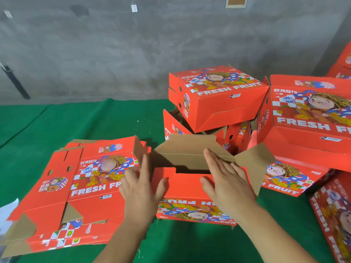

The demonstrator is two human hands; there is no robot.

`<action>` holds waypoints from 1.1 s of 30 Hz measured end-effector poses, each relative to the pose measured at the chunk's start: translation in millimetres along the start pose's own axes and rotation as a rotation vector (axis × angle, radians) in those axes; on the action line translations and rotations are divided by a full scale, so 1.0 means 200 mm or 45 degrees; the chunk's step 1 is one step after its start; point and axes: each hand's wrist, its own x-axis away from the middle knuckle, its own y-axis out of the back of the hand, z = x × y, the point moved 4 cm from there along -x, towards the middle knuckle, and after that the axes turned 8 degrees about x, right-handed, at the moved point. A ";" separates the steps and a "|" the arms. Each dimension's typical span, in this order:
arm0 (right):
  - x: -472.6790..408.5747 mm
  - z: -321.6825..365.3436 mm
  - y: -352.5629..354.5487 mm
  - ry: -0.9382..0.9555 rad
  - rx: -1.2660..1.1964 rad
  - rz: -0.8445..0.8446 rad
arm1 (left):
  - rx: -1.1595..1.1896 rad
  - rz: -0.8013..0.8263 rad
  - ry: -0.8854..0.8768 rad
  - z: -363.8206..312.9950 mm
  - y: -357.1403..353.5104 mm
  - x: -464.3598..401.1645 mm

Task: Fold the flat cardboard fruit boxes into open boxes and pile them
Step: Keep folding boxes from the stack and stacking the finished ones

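green cloth [106,122], flat boxes [76,186], folded boxes [218,99]

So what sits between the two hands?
In the head view, the half-folded box lies between the left hand and the right hand.

A half-folded red fruit box [191,186] stands centre on the green cloth, brown flaps raised. Flat printed blanks [76,186] are stacked at left. Folded boxes [214,97] are piled behind and right.

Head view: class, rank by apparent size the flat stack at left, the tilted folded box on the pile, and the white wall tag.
1. flat stack
2. tilted folded box, farther away, so unsure
3. white wall tag
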 end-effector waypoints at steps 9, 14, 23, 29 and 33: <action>-0.02 0.03 -0.06 -0.073 0.091 -0.072 | -0.031 0.388 -0.519 -0.06 -0.02 -0.08; 0.08 -0.01 0.01 -0.496 -0.155 -0.440 | -0.489 0.430 -0.365 -0.16 -0.15 -0.26; 0.15 -0.08 -0.11 -0.423 -0.644 -0.459 | -0.498 0.384 -0.207 -0.06 -0.26 -0.28; 0.20 -0.07 -0.13 -0.469 -0.621 -0.451 | -0.005 0.448 -0.153 -0.08 -0.20 -0.31; 0.17 -0.16 -0.07 -0.584 -0.748 -0.421 | 0.365 0.210 -0.195 -0.09 -0.12 -0.27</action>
